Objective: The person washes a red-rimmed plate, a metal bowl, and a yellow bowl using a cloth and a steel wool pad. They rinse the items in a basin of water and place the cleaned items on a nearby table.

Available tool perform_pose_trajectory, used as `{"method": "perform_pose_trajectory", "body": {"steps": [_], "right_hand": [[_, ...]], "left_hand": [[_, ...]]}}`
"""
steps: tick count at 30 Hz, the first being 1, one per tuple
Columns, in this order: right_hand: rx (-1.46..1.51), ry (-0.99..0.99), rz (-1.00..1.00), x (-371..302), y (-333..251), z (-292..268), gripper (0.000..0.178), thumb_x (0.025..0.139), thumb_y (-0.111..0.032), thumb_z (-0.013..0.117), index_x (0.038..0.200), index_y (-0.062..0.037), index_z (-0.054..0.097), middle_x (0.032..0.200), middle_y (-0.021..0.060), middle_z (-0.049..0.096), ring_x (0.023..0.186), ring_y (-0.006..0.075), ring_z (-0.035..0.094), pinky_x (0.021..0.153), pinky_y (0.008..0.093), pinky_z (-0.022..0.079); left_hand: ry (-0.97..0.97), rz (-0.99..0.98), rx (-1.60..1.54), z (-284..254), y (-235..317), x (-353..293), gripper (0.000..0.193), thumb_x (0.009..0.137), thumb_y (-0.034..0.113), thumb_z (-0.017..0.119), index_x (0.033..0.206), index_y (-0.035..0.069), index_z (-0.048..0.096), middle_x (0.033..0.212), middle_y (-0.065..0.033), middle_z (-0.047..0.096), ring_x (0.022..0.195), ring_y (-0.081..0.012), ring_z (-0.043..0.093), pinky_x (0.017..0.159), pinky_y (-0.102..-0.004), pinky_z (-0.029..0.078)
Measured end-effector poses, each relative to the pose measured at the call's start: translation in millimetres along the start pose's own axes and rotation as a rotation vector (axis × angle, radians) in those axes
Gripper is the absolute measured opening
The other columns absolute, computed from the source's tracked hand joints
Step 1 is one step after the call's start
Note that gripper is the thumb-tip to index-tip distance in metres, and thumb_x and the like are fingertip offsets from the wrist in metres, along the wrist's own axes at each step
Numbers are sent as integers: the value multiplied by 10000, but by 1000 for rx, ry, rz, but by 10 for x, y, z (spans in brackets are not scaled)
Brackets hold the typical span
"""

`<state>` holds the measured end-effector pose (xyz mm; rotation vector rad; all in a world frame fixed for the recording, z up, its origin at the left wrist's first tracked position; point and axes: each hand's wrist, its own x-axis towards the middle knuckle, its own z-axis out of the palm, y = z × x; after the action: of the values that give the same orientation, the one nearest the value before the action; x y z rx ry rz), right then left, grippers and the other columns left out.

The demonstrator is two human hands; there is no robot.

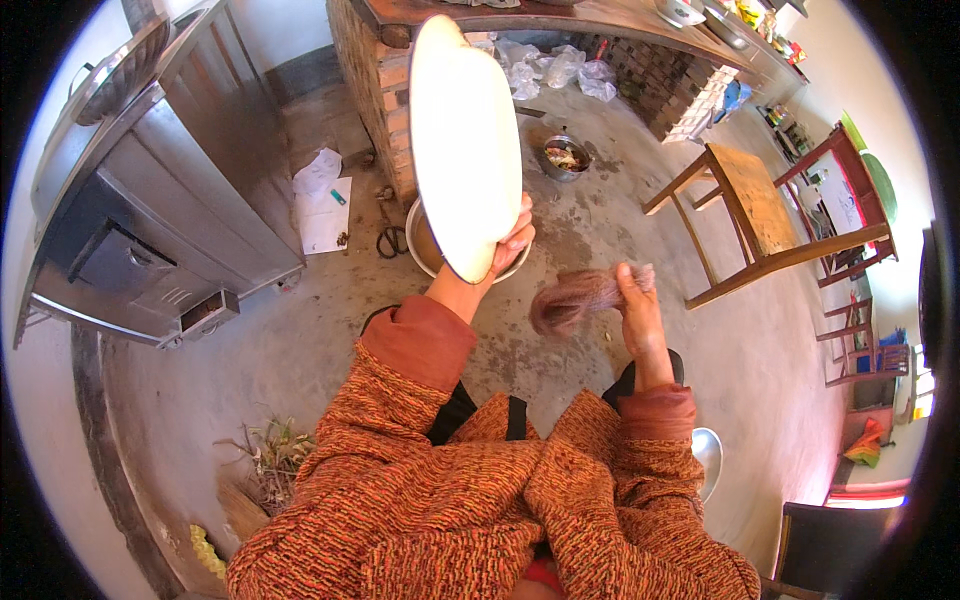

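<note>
Currently the left hand (pixel 512 241), forearm (pixel 456 297) stretched far, grips a steeply tilted white dish (pixel 465 150) by its near edge; to the right, the right hand (pixel 641 305) pinches a bunched brownish mesh (pixel 578 299), apart from it.

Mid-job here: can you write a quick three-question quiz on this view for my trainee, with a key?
1. Which hand holds the large white oval dish?
2. True or false: the brownish-mauve fibrous bundle is touching the dish.
3. What stands to the right of the round silver metal bowl: (a) a tall grey metal cabinet or (b) a brown wooden chair?

Key:
1. The left hand.
2. False; the right hand holds it apart from the dish.
3. (b).
</note>
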<state>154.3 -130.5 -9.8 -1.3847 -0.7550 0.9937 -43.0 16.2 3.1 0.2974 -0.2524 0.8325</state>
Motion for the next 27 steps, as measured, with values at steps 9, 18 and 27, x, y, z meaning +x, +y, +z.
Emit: {"method": "perform_pose_trajectory", "body": {"steps": [9, 18, 27], "right_hand": [[839, -378, -321, -395, -1028, 572, 358, 932, -347, 481, 1158, -74, 529, 1099, 81, 589, 1029, 241, 559, 883, 405, 447], [-921, -234, -1310, -301, -965, 1566, 387, 701, -277, 682, 1002, -44, 612, 1207, 166, 462, 1193, 359, 382, 1016, 539, 258], [-335, 37, -1207, 74, -1149, 1739, 485, 842, -123, 556, 1264, 59, 402, 1283, 250, 409, 1223, 387, 375, 1013, 452, 296]], "left_hand": [[7, -127, -13, 130, 3, -46, 282, 921, 284, 474, 859, 12, 520, 749, -73, 528, 457, -90, 433, 428, -235, 382], [-41, -275, -60, 50, -57, -154, 281, 915, 280, 498, 930, 3, 540, 800, -70, 560, 513, -86, 482, 467, -232, 420], [13, -207, -14, 96, -144, -51, 275, 906, 273, 522, 963, 5, 541, 828, -61, 573, 554, -80, 501, 497, -225, 435]]}}
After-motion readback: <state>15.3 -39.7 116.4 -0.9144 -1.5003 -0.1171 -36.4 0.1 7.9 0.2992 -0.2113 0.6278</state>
